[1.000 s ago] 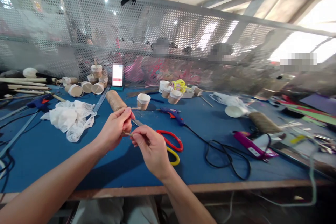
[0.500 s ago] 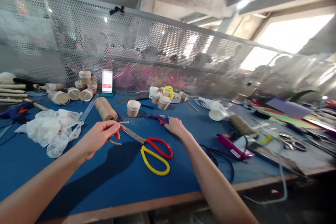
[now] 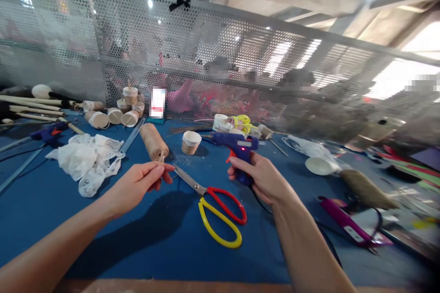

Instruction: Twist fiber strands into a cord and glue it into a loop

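Observation:
My right hand [image 3: 256, 171] grips a blue hot glue gun [image 3: 235, 142] by its handle, raised above the table with its nozzle pointing left. The gun has an orange trigger and a small red light. My left hand [image 3: 146, 183] pinches a short piece of twine [image 3: 161, 159], mostly hidden by the fingers. Just behind that hand lies a roll of brown twine [image 3: 153, 142]. Between my hands rest scissors [image 3: 220, 213] with one red and one yellow handle. A small paper cup wrapped in twine [image 3: 191, 143] stands upright beyond the blades.
Crumpled white plastic [image 3: 91, 160] and a second glue gun [image 3: 50, 132] lie at left. Several wrapped cups [image 3: 129, 110] and a lit phone [image 3: 157, 103] stand near the perforated metal screen [image 3: 192, 55]. A purple tool [image 3: 347, 219] with a black cord lies at right.
My right hand has lifted the glue gun off the table and now holds it upright by the handle. My left hand still pinches the twine. The view has turned slightly left.

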`<state>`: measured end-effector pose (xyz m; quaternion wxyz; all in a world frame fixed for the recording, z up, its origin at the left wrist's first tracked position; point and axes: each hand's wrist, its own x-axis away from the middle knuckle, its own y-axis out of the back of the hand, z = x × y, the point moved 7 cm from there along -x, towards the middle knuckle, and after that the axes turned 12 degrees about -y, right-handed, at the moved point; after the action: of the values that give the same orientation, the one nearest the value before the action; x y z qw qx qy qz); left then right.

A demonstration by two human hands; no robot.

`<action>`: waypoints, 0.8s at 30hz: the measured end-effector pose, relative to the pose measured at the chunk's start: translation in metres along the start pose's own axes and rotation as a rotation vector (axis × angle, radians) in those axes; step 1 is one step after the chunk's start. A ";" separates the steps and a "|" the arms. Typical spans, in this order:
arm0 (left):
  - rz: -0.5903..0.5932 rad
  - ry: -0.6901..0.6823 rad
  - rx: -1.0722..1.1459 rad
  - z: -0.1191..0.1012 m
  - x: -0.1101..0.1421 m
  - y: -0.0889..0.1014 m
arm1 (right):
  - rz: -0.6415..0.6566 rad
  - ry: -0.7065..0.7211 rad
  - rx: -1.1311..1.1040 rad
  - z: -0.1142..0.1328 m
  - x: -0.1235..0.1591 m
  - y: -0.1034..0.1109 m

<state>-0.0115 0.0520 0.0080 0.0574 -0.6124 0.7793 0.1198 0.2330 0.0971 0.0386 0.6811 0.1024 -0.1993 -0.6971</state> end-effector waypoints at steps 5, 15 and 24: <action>0.033 -0.097 -0.180 -0.007 0.002 -0.006 | 0.172 0.194 -0.070 0.029 0.041 -0.037; 0.010 -0.230 -0.451 -0.011 0.003 -0.007 | -0.111 0.333 0.069 -0.005 0.047 -0.040; -0.011 -0.244 -0.425 -0.012 0.004 -0.005 | -0.162 0.453 0.275 0.006 0.055 -0.035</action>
<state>-0.0074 0.0440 0.0176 0.0216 -0.5961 0.7206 0.3536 0.1960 0.0432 0.0369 0.6301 0.3627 -0.1256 -0.6750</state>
